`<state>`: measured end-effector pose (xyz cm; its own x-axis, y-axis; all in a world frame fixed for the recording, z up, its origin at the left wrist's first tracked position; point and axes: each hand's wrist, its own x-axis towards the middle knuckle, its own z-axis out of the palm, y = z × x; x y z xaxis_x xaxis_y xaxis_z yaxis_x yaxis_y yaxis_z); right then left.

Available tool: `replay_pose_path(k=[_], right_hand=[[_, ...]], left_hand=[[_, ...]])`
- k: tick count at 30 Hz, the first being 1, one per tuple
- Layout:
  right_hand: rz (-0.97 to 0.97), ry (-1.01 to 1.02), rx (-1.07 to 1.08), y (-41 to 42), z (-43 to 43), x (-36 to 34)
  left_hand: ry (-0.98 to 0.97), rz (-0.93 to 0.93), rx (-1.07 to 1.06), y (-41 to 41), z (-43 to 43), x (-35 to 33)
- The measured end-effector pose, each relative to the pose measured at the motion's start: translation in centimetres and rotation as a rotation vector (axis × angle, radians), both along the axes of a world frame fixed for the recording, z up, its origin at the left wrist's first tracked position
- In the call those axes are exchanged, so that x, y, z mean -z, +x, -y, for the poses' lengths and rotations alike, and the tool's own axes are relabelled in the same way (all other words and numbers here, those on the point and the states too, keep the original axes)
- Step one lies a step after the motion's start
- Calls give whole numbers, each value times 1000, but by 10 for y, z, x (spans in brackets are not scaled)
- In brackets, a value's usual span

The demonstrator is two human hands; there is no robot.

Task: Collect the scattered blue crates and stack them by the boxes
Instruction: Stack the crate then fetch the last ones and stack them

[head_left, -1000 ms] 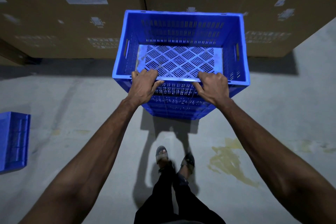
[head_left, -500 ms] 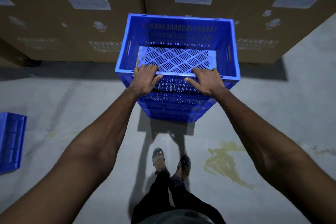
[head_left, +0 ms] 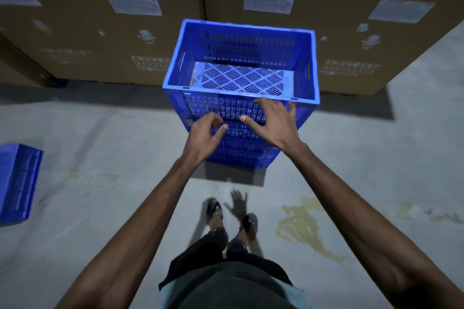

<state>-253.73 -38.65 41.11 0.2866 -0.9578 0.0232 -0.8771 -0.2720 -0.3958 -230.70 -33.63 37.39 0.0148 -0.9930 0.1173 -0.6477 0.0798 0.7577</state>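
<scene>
Tall cardboard boxes (head_left: 100,32) stand just behind the stack of blue crates (head_left: 241,94) on the concrete floor (head_left: 100,133), with a yellowish stain (head_left: 301,223) near right. The top crate opens upward, its long side running left to right. A lone blue crate (head_left: 17,183) is cut off at left. The left hand (head_left: 204,137) has a loose, empty grip and the right hand (head_left: 273,123) is spread wide, both before the stack's near wall. The lower crates are largely hidden.

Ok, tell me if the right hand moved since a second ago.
Yes: the right hand has left the rim of the top crate, pulling back toward the person.
</scene>
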Motion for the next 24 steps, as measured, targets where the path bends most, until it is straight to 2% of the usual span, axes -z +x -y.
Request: replay_pose_path(k=[5, 10, 18, 24], right_hand=[[14, 153, -52, 40, -53, 29], [158, 221, -56, 83, -113, 40], [123, 364, -95, 185, -185, 57], [29, 388, -198, 333, -230, 57]], left_hand=[[173, -17, 27, 15, -71, 19], [315, -15, -3, 57, -145, 41], [368, -195, -287, 156, -246, 61], [344, -344, -485, 267, -308, 69]])
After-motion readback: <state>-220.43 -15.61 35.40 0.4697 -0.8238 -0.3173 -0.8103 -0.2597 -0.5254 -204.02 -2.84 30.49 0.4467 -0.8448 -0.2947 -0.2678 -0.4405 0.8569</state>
